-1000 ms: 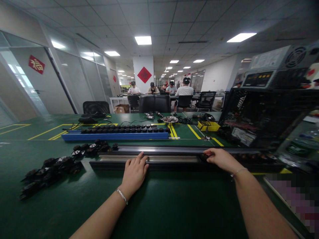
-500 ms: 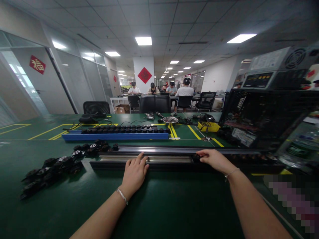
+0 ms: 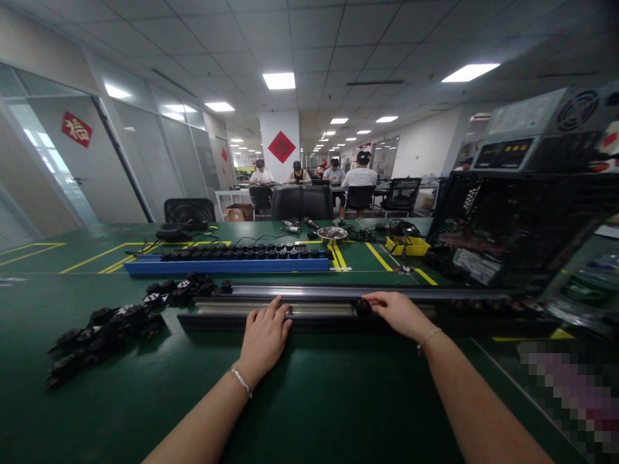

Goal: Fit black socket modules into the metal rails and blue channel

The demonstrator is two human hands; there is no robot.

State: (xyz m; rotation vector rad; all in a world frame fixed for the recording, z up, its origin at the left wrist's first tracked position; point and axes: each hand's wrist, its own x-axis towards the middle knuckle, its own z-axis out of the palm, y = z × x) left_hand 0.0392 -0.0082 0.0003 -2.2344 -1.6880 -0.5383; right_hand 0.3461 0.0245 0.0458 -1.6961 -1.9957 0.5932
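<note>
Right in the channel of the front rail (image 3: 213,323) sat the small black part (image 3: 362,307), the right hand (image 3: 400,315) pinching it by fingertips! The left hand (image 3: 265,334) lay loosely spread on the rail, grasping nothing visible. The part looked light, stiff, probably smooth-sliding, best gripped near its top.

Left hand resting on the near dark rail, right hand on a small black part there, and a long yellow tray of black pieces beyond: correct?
Not quite: the head view shows that long tray is blue. The left hand does rest on the near dark rail, and the right hand on a small black part.
</note>
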